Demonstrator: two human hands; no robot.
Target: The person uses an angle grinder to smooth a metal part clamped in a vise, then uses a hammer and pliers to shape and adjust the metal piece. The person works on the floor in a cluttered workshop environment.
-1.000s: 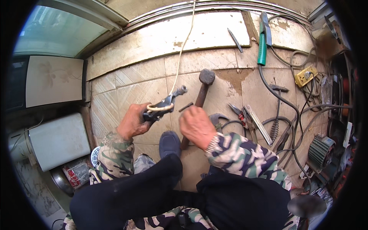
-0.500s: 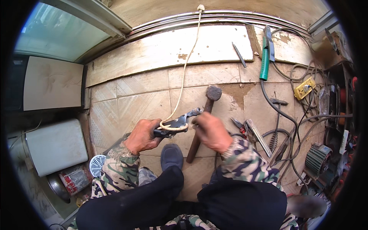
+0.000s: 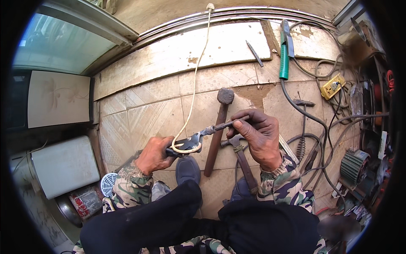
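Note:
My left hand (image 3: 156, 155) is closed around a dark metal bracket-like part (image 3: 192, 142) with a short round sleeve at its far end. A cream cord (image 3: 194, 95) loops over that part and runs away to a plug (image 3: 210, 6) on the ground at the top. Between thumb and fingers, my right hand (image 3: 260, 137) pinches a thin dark rod (image 3: 223, 125). The rod's left tip meets the sleeve; whether it sits inside, I cannot tell. Beneath both hands a sledgehammer (image 3: 216, 146) lies on the tiles, and a claw hammer (image 3: 244, 163) lies just below my right hand.
At the far right a green-handled welding electrode holder (image 3: 283, 63) trails its cable over the floor. A chipping hammer (image 3: 303, 127), a yellow socket box (image 3: 333, 86) and a finned motor (image 3: 354, 166) lie to the right. White boxy appliances (image 3: 63, 167) line the left side.
My right hand has turned and shifted right, and the thin rod now shows in its pinch, meeting the sleeve. The claw hammer has come into sight below it. The view has shifted slightly.

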